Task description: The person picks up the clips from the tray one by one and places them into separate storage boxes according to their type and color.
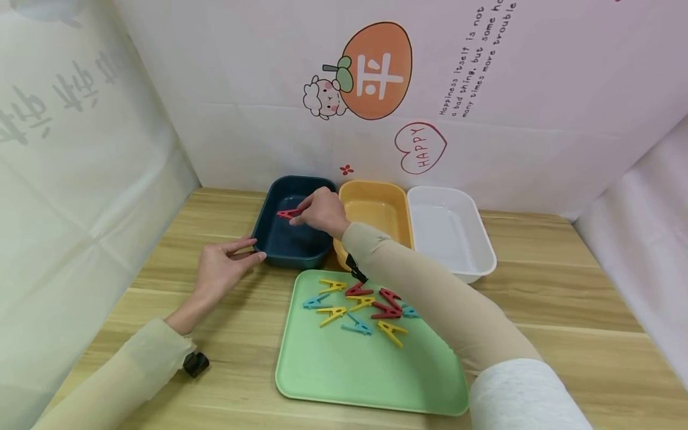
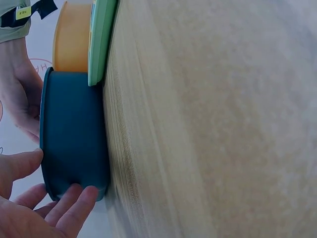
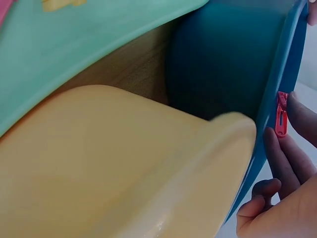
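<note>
Over the dark blue bin (image 1: 292, 245), my right hand (image 1: 324, 212) pinches a red clothespin (image 1: 287, 213) between thumb and fingers. The right wrist view shows this red clothespin (image 3: 281, 115) beside the bin's rim, thumb (image 3: 302, 116) on one side. My left hand (image 1: 221, 266) touches the near left corner of the same bin with its fingers spread and fairly straight. Up close, the left thumb (image 2: 25, 163) meets the rim and the fingertips (image 2: 89, 194) lie along the outer wall. Several red, yellow and blue clothespins (image 1: 359, 325) lie on a green tray (image 1: 371, 379), partly behind my right forearm.
A yellow bin (image 1: 376, 191) stands right of the blue one, then a white bin (image 1: 451, 233); they form a row along the printed backdrop (image 1: 258, 119). The green tray lies in front of them on the wooden table (image 1: 236, 370). My right arm crosses above tray and yellow bin.
</note>
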`<control>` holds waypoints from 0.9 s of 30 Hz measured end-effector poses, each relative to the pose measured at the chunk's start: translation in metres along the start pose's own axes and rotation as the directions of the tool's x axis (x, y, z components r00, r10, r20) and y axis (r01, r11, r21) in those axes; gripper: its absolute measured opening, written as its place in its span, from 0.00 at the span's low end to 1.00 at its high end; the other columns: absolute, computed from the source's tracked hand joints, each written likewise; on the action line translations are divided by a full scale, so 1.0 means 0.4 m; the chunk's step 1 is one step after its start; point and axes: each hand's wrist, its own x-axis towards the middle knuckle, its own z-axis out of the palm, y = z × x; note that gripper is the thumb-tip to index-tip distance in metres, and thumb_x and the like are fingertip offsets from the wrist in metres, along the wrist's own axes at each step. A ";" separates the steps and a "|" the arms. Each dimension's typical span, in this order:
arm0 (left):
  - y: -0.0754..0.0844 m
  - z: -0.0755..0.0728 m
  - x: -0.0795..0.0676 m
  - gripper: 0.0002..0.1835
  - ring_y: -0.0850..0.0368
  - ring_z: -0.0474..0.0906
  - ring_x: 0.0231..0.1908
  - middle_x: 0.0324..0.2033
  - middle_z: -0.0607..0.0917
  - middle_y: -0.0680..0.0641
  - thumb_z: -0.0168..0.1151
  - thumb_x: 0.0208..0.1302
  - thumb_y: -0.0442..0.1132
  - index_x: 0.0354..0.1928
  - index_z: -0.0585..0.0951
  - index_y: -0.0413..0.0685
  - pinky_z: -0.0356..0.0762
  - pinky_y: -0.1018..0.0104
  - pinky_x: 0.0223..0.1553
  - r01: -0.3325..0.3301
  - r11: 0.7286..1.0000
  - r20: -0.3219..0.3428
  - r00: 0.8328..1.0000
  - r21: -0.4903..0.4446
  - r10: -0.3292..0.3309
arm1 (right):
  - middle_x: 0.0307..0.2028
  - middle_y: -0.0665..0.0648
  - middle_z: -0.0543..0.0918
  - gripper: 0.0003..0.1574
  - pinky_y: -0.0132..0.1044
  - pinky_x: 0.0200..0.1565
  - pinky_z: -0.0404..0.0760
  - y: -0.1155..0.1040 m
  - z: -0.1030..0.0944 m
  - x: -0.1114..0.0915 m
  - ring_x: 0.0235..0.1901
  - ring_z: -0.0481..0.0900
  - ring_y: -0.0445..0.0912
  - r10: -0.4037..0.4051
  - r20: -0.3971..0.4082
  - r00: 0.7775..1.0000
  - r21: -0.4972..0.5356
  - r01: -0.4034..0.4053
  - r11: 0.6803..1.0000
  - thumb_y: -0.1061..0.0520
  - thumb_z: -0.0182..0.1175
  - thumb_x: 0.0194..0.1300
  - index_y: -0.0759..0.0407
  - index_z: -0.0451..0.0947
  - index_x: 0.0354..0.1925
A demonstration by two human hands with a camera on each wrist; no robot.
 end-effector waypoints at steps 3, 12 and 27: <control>-0.003 0.000 0.002 0.25 0.47 0.88 0.49 0.69 0.75 0.36 0.77 0.67 0.43 0.62 0.85 0.37 0.89 0.61 0.41 -0.001 1.000 0.003 1.000 -0.008 0.001 | 0.49 0.54 0.87 0.21 0.38 0.44 0.84 0.002 0.006 0.003 0.45 0.79 0.49 0.003 -0.004 1.000 -0.018 -0.003 1.000 0.49 0.81 0.60 0.56 0.92 0.49; -0.007 -0.001 0.007 0.25 0.47 0.88 0.49 0.69 0.76 0.37 0.77 0.66 0.43 0.61 0.85 0.37 0.89 0.63 0.40 -0.002 1.000 -0.003 1.000 -0.008 0.002 | 0.48 0.52 0.88 0.20 0.38 0.46 0.84 0.007 0.022 0.014 0.45 0.79 0.48 0.014 -0.027 1.000 -0.073 -0.016 0.997 0.48 0.81 0.60 0.54 0.92 0.48; -0.005 0.001 0.008 0.26 0.45 0.88 0.50 0.68 0.78 0.37 0.77 0.65 0.42 0.60 0.85 0.34 0.89 0.63 0.40 0.005 1.000 -0.014 1.000 -0.020 -0.005 | 0.53 0.54 0.88 0.26 0.40 0.51 0.85 0.009 -0.008 -0.005 0.50 0.81 0.48 -0.030 -0.003 1.000 -0.078 0.030 0.997 0.47 0.80 0.62 0.57 0.90 0.55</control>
